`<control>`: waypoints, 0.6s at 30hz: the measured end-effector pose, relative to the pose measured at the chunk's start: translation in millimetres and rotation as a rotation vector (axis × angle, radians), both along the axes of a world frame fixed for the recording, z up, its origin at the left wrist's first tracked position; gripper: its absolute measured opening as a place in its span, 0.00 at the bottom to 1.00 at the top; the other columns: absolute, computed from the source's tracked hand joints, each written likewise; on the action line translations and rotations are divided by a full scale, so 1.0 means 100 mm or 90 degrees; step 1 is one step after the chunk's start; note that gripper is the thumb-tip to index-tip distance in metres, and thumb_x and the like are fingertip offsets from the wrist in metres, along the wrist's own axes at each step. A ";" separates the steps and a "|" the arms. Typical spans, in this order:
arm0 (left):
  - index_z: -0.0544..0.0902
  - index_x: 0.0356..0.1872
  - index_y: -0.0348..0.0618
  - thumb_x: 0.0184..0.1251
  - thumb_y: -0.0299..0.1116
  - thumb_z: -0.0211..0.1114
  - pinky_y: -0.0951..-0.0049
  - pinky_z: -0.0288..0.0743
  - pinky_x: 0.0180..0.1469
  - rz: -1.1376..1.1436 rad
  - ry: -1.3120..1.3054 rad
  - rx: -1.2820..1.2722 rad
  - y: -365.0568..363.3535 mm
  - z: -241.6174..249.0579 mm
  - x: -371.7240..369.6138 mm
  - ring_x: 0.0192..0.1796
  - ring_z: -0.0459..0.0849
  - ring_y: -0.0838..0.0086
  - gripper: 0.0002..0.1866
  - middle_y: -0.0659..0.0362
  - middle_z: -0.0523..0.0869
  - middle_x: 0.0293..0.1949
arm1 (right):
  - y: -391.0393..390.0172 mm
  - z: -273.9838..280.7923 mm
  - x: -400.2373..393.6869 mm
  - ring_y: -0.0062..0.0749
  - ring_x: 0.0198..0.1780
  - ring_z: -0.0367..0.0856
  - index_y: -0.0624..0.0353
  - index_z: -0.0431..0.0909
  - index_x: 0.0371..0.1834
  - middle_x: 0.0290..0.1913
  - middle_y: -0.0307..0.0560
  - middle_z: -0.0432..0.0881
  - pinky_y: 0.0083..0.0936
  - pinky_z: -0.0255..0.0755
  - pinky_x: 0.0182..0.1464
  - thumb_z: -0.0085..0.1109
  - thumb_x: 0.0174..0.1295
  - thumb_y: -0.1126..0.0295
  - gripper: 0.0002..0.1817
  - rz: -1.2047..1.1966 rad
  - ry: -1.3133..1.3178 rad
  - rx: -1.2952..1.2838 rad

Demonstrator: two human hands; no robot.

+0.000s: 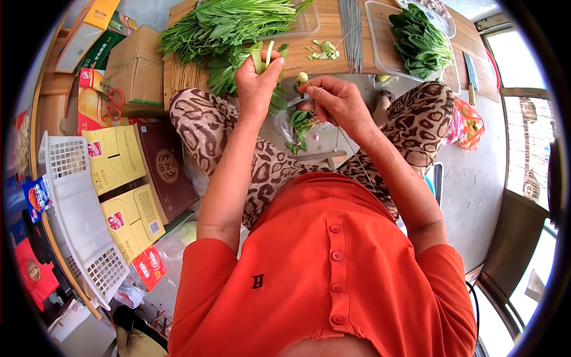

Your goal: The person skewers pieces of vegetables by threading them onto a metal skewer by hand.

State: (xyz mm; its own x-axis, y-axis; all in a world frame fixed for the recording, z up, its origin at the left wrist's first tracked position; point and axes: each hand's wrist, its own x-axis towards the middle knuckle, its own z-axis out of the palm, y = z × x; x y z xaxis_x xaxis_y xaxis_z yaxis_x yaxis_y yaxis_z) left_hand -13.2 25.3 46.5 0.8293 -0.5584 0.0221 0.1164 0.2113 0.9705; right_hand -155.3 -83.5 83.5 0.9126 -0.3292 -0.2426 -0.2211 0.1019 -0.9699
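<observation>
Above the lap, the left hand (257, 80) is gripping a small bunch of green stalks (265, 58), fingers closed around them and the cut ends sticking up past the thumb. Just to its right, the right hand (336, 101) is pinching a small green piece (303, 77) between its fingertips, with a thin skewer (357, 156) running down along the forearm. Beyond both hands, a heap of leafy greens (220, 27) is lying on the wooden surface (333, 30), beside a clear tray (380, 35) holding more leaves. Yellow boxes (116, 157) are sitting well off to the left hand's side.
</observation>
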 end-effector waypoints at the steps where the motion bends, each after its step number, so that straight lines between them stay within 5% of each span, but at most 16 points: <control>1: 0.79 0.36 0.39 0.61 0.24 0.65 0.84 0.58 0.20 0.001 0.002 0.003 0.00 0.00 0.00 0.20 0.67 0.87 0.05 0.68 0.74 0.22 | 0.00 0.00 0.00 0.10 0.22 0.75 0.64 0.78 0.46 0.16 0.31 0.70 0.10 0.56 0.19 0.49 0.70 0.68 0.12 0.011 0.002 -0.005; 18: 0.82 0.35 0.39 0.60 0.26 0.67 0.87 0.62 0.23 0.088 -0.183 0.074 -0.02 -0.03 -0.02 0.23 0.70 0.91 0.04 0.71 0.78 0.24 | 0.01 -0.02 0.01 0.12 0.20 0.73 0.66 0.78 0.46 0.14 0.33 0.69 0.10 0.63 0.22 0.49 0.70 0.69 0.12 0.000 -0.001 0.002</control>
